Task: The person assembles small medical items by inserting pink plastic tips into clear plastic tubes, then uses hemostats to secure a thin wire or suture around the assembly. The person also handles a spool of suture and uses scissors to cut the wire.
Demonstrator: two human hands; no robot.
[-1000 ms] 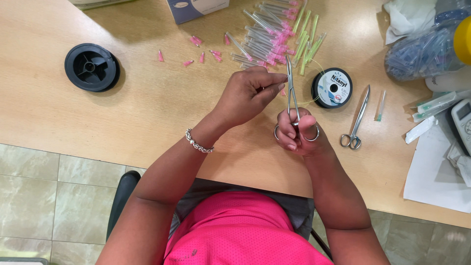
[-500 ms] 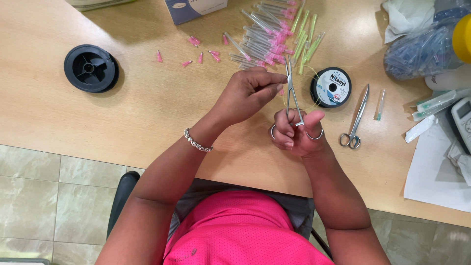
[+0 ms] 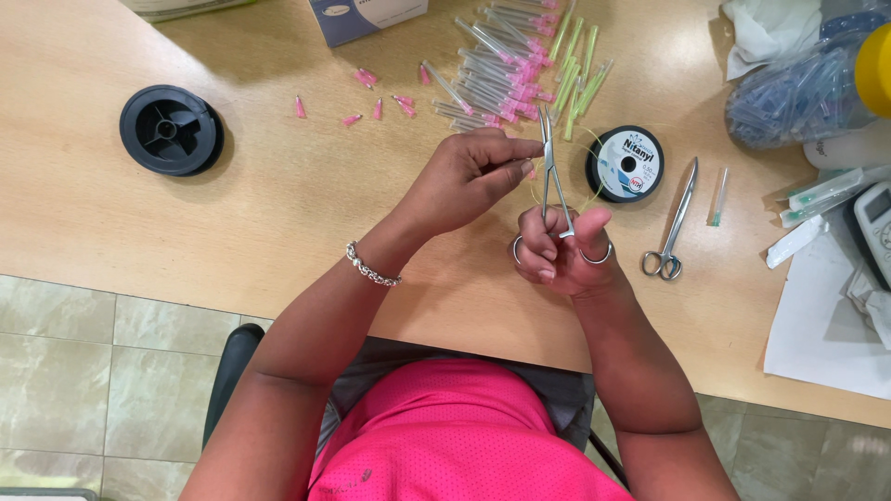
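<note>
View: head camera, looking down at both hands over the worktop (image 3: 186,241).
Step in hand: by the look of it, fine thread work with a clamp; a thin yellowish thread (image 3: 534,190) loops between the hands near the clamp tips.
Next move calls for: as a judgement, a steady clamp and a precise fingertip pinch right at its tips, since the thread is very thin and easily lost.
Right hand (image 3: 561,250): curled closed, thumb and a finger through the ring handles of the clamp (image 3: 554,176), which it holds upright with the tips pointing away from the person.
Left hand (image 3: 469,176): fingers drawn together in a pinch, fingertips touching the clamp near its tips; whether they grip the thread itself is too fine to tell. A bracelet (image 3: 371,269) sits on that wrist.
Thread and clamp: raised above the worktop, between the two hands.
Nearby: thread spool (image 3: 625,163) just beyond the right hand; scissors (image 3: 673,227) lying to its right; a pile of pink-hubbed needles (image 3: 501,65) beyond the hands; a black reel (image 3: 170,130) well to the left.
</note>
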